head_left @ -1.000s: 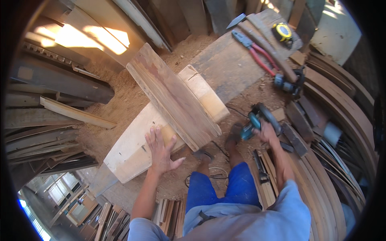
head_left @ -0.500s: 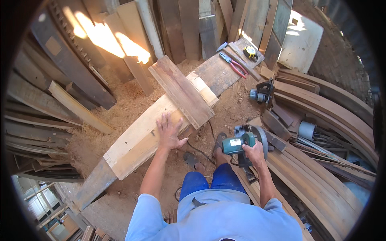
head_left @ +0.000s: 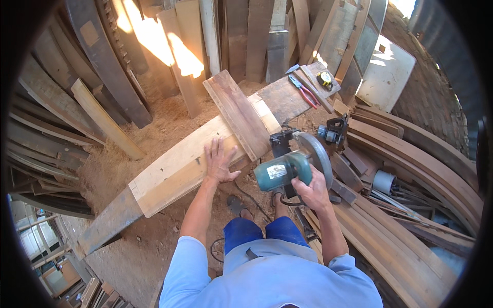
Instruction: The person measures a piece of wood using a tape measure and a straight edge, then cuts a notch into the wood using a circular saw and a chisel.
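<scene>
My left hand [head_left: 221, 160] lies spread on a pale wooden panel [head_left: 172, 167], its fingers apart. Across the panel's far part rests a darker reddish-brown board [head_left: 237, 114]. Wrapped round the handle of a green circular saw [head_left: 272, 172] is my right hand [head_left: 311, 189]. The saw is in the air just right of the board's near end, its round guard [head_left: 314, 151] to the right and its black base [head_left: 281, 141] toward the panel. The blade's edge is mostly hidden by the guard. Under the panel runs a long grey-brown plank [head_left: 115, 218].
On the plank's far end lie red-handled pliers [head_left: 304, 92], a yellow tape measure [head_left: 324, 79] and a hammer-like tool [head_left: 294, 69]. Another power tool [head_left: 333, 131] sits to the right. Stacked curved planks [head_left: 426, 159] fill the right side. A cord [head_left: 254, 199] trails over the sawdust-covered floor.
My right hand has raised the circular saw and carried it left and away from me, up beside the board's near end. My left hand stays spread on the panel.
</scene>
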Demonstrator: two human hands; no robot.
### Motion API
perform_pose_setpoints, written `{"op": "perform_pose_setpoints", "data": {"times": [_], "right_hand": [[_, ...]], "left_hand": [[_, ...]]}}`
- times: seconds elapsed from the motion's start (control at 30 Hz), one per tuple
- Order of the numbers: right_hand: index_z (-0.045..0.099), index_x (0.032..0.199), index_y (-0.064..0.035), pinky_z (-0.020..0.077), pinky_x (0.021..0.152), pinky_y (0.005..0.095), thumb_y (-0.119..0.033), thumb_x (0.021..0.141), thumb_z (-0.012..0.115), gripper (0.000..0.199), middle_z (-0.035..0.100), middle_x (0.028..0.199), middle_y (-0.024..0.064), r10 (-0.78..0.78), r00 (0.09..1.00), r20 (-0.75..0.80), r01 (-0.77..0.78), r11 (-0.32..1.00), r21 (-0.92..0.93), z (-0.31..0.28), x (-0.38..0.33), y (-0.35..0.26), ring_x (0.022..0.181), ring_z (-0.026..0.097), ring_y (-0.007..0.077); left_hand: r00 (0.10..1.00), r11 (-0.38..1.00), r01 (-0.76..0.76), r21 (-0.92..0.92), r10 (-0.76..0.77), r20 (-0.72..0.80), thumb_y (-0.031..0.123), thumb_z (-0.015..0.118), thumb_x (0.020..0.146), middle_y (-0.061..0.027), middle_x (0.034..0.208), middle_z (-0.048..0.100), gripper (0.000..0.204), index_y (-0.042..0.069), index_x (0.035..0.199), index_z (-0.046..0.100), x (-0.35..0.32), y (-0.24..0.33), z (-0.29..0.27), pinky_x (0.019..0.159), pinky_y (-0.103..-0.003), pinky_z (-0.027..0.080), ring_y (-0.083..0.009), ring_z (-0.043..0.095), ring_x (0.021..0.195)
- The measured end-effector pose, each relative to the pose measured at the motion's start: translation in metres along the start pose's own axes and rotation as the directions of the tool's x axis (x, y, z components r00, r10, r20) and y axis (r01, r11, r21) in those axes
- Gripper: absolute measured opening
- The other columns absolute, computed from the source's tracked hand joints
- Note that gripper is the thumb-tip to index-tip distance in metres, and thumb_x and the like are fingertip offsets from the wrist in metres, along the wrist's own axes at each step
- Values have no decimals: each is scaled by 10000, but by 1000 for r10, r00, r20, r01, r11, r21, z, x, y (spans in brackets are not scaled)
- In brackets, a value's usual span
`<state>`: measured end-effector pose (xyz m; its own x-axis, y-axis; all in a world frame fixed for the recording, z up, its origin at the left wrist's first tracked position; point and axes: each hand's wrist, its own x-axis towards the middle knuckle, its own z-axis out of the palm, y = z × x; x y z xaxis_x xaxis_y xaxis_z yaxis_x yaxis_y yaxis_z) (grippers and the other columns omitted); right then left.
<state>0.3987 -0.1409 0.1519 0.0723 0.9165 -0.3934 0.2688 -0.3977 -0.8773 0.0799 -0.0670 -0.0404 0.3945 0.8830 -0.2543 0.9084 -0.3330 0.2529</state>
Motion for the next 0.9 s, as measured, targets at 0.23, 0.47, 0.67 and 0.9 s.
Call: {"op": "perform_pose_setpoints", "data": {"times": [0.23, 0.47, 0.67, 0.9], "right_hand": [[624, 1180, 62, 526, 859, 417, -182, 864, 697, 405, 686, 936, 194, -44, 990, 132, 68, 982, -178, 15, 37, -10, 897, 677, 299], [631, 1198, 58, 529, 890, 421, -173, 880, 700, 400, 702, 988, 208, 12, 993, 115, 10, 982, -187, 8, 45, -6, 940, 693, 306], [642, 1180, 45, 530, 874, 401, -163, 862, 725, 389, 697, 960, 169, 10, 983, 182, 22, 985, -172, 5, 46, -7, 911, 682, 272], [644, 1108, 25, 525, 836, 408, -163, 871, 727, 313, 672, 909, 153, -6, 979, 203, 41, 984, -173, 14, 38, -9, 856, 663, 280]], "left_hand": [[999, 999, -4, -31, 3, -38, 578, 909, 580, -284, 1684, 178, 1103, 306, 1556, 474, -2, -2, 3, 1205, -747, 44, -504, 53, 1578], [955, 955, 285, -81, -290, -61, 641, 908, 534, -278, 1706, 138, 1152, 360, 1560, 465, -12, 14, 0, 1179, -787, 22, -514, 23, 1579], [954, 957, 284, -54, -288, -83, 662, 903, 510, -263, 1719, 101, 1168, 405, 1559, 459, -20, 7, 6, 1184, -790, -7, -512, -16, 1581], [954, 955, 289, -62, -293, -70, 659, 903, 511, -260, 1718, 114, 1159, 405, 1554, 466, -18, 10, 1, 1204, -763, 2, -502, 0, 1584]]}}
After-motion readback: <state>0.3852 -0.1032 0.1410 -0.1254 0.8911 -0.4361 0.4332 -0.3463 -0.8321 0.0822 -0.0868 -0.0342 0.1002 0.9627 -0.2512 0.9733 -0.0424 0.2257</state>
